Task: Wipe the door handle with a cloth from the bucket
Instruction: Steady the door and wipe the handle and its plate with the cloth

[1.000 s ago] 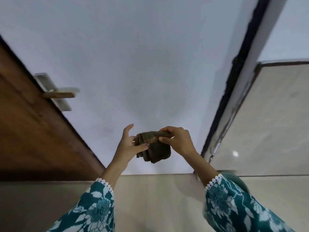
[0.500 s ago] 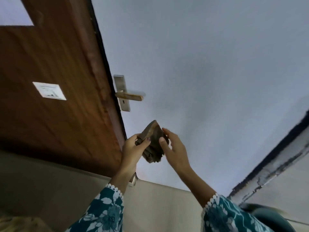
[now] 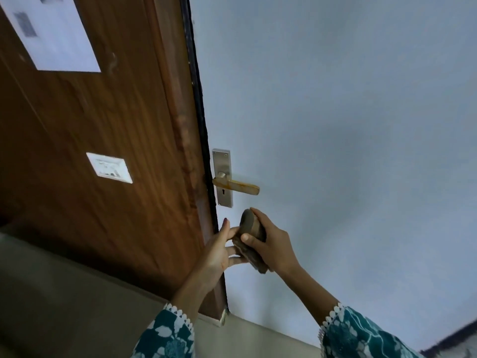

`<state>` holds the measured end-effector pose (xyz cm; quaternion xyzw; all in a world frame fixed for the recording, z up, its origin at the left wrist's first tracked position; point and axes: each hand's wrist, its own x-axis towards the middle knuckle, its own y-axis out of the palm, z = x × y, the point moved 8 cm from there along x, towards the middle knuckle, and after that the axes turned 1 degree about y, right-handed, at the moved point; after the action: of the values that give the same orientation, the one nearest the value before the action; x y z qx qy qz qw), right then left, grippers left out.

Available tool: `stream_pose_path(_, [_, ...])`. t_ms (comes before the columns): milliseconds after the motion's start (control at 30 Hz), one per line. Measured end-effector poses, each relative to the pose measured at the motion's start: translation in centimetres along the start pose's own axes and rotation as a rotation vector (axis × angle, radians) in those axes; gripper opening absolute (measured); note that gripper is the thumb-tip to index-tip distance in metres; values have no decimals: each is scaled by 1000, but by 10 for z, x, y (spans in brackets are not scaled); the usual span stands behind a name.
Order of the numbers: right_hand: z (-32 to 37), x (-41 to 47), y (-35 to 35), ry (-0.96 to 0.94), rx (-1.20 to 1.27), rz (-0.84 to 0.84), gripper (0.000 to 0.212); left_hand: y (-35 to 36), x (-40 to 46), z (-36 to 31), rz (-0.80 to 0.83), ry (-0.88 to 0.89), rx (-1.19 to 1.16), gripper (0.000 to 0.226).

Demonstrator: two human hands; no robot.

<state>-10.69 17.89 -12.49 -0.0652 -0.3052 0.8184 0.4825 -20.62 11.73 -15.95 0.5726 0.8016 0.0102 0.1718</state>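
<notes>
A brass-coloured lever door handle (image 3: pixel 236 186) sticks out to the right from a steel backplate (image 3: pixel 222 161) on a pale grey-blue door (image 3: pixel 335 112). Just below it I hold a folded dark brown cloth (image 3: pixel 251 244). My right hand (image 3: pixel 271 241) wraps around the cloth from the right, thumb pressed on its front. My left hand (image 3: pixel 219 251) touches the cloth's left side with spread fingers. The cloth's top edge is a short gap under the backplate and does not touch the handle. No bucket is in view.
A brown wooden panel (image 3: pixel 103 151) fills the left, with a white switch plate (image 3: pixel 109 167) and a white paper sheet (image 3: pixel 51 32) on it. A black strip (image 3: pixel 198 99) runs between panel and door. Beige floor (image 3: pixel 77 306) lies below.
The view has swung towards the door, so the handle now sits near the centre. Both hands have risen closer to it, and the cloth has been folded tighter into my right hand.
</notes>
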Motion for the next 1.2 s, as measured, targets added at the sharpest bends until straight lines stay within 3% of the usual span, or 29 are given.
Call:
stream_pose_path(100, [4, 15, 6, -32, -3, 2, 55, -23, 15, -19, -26, 73, 155, 39])
stream_pose_path(267, [15, 40, 24, -64, -134, -13, 67, -41, 50, -36, 64, 115, 100, 26])
stream_pose_path(367, [25, 49, 36, 14, 6, 48, 50, -51, 75, -42, 74, 112, 107, 17])
stream_pose_path(433, [25, 55, 38, 123, 149, -22, 34, -55, 87, -46, 82, 128, 169, 14])
stream_pose_path(567, [18, 58, 35, 183, 15, -287, 48, -50, 93, -46, 144, 150, 216, 13])
stream_pose_path(733, [18, 51, 21, 280, 6, -434, 41, -59, 96, -57, 302, 240, 302, 21])
stream_pose_path(833, [43, 56, 5, 198, -188, -514, 37, -95, 94, -90, 65, 531, 283, 22])
stream_pose_path(900, [71, 71, 4, 11, -512, -554, 32, -123, 86, -121, -152, 854, 340, 21])
stream_pose_path(1000, [103, 109, 19, -175, -852, -505, 29, -142, 80, -156, -339, 1231, 523, 27])
stream_pose_path(1100, [109, 143, 49, -191, -1117, -314, 18, -139, 91, -179, -465, 1335, 816, 44])
stream_pose_path(1200, [91, 150, 69, -149, -1158, -169, 25, -129, 111, -189, -496, 1368, 1018, 57])
